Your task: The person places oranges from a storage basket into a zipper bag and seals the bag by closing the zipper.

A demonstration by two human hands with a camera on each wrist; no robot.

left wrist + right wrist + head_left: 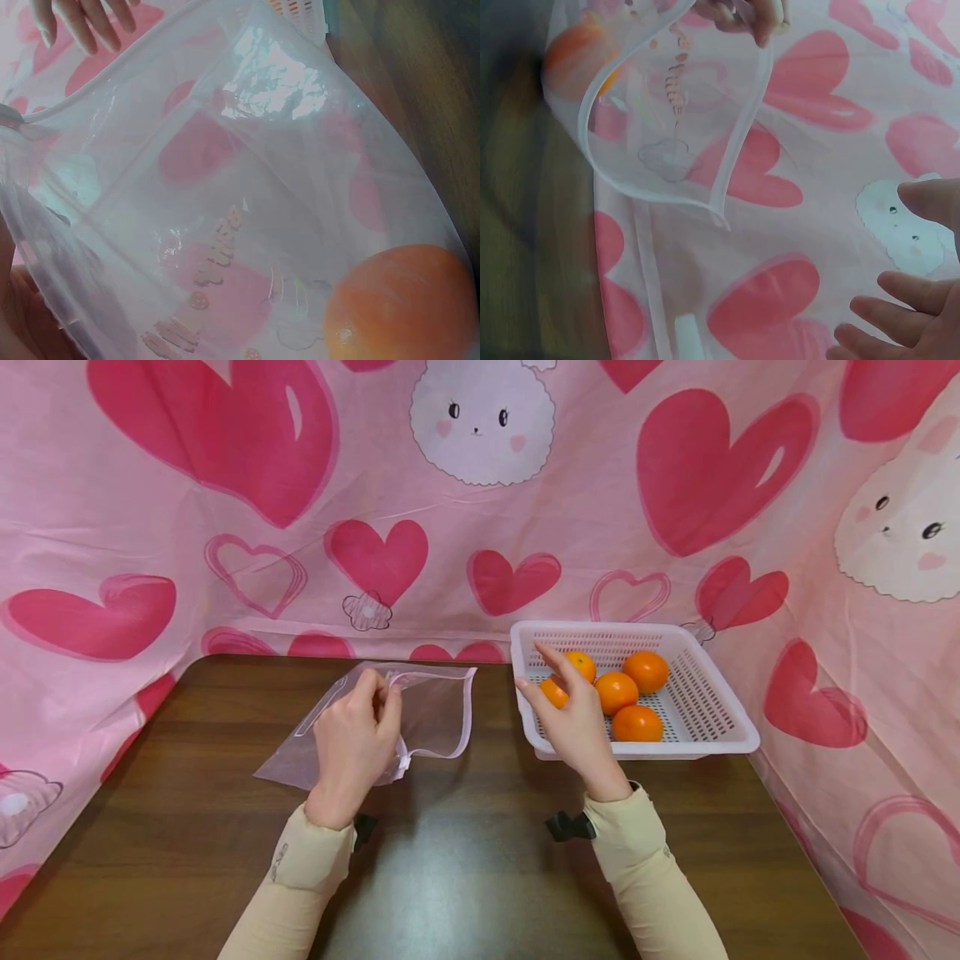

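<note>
Pinched in the left hand [352, 747], the rim of the clear bag [427, 714] is held up so the mouth gapes toward the basket. Bag lies near the bench's [465, 877] far edge, left of centre; one orange [401, 304] already sits inside. Right hand [573, 718], fingers straight and holding nothing, hovers over the oranges [626, 693] in the white basket [705, 714] at the far right edge. Judgement: hold the mouth wide and steady, take one fruit at a time, and set it deep inside the bag.
</note>
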